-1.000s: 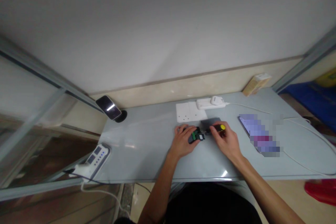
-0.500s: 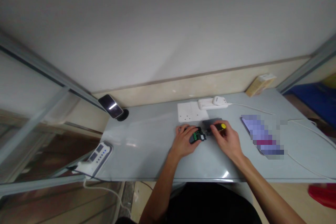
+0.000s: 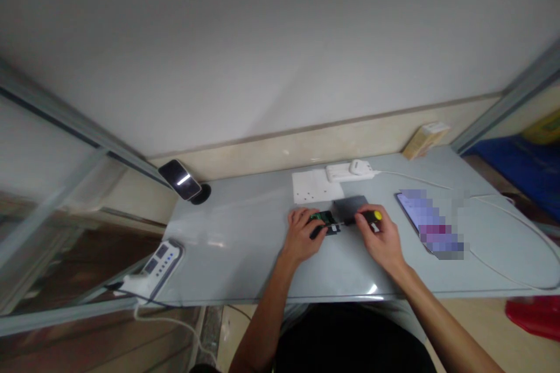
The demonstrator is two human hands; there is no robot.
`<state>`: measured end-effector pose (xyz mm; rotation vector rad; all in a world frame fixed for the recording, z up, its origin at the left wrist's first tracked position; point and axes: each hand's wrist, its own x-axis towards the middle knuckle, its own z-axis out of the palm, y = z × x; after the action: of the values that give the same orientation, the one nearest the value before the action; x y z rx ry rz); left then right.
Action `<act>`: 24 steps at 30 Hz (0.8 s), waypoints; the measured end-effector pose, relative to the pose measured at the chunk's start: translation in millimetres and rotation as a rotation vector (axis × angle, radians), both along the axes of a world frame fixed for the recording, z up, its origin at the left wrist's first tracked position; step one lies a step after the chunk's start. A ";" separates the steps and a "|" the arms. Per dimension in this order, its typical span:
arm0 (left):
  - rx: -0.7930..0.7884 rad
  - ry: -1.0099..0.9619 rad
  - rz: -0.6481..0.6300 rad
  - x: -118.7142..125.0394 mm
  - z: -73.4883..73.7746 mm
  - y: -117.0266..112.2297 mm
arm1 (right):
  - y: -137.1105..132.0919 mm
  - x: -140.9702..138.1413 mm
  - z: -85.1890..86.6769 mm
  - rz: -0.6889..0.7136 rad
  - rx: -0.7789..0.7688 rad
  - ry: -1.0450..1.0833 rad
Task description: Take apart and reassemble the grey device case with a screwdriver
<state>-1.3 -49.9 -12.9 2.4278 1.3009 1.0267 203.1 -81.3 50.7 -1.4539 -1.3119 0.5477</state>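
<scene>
My left hand is closed around a small dark device with a green circuit board, pressing it to the table. Fingers cover its left part. In my right hand is a screwdriver with a black handle and a yellow end. Its thin shaft points left and lies across the device's near edge; I cannot tell exactly where the tip rests. A dark grey flat piece lies just behind the screwdriver. Farther back is a white sheet with several small dark dots, possibly screws.
A white power strip with a plug lies by the back wall. A partly blurred phone lies right, with white cables near it. A box stands at the back right. At left are a phone on a stand and a white multi-socket unit.
The device has turned under my left hand, and its green board shows from another angle. The screwdriver's shaft now reaches over the device. More of the grey piece shows. The view has shifted slightly.
</scene>
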 end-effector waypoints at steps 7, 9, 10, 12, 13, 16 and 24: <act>0.054 -0.001 -0.001 -0.4 0.7 -0.9 | -0.3 -1.2 0.8 -0.033 0.012 0.008; 0.078 -0.005 0.000 -0.6 -0.1 -0.9 | 0.6 -0.9 0.6 -0.029 0.002 -0.003; 0.087 -0.006 0.001 -0.6 -0.7 -1.0 | 0.9 -0.8 0.7 -0.023 -0.005 -0.010; 0.102 -0.011 0.004 -0.6 -1.6 -1.2 | 1.1 -0.9 1.1 -0.010 -0.014 -0.019; 0.111 -0.016 0.006 -0.5 -1.8 -1.3 | 1.1 -1.1 1.4 -0.006 -0.012 -0.022; 0.141 -0.024 0.008 -0.3 -1.8 -1.4 | 0.6 -2.0 2.2 0.000 0.000 -0.020; 0.158 0.014 0.009 -0.8 -3.1 -1.2 | 0.6 -3.1 -1.6 0.022 -0.026 -0.064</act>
<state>-2.1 -51.1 -16.0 2.5494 1.2818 1.1578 200.0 -80.7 49.1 -1.4906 -1.3766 0.5387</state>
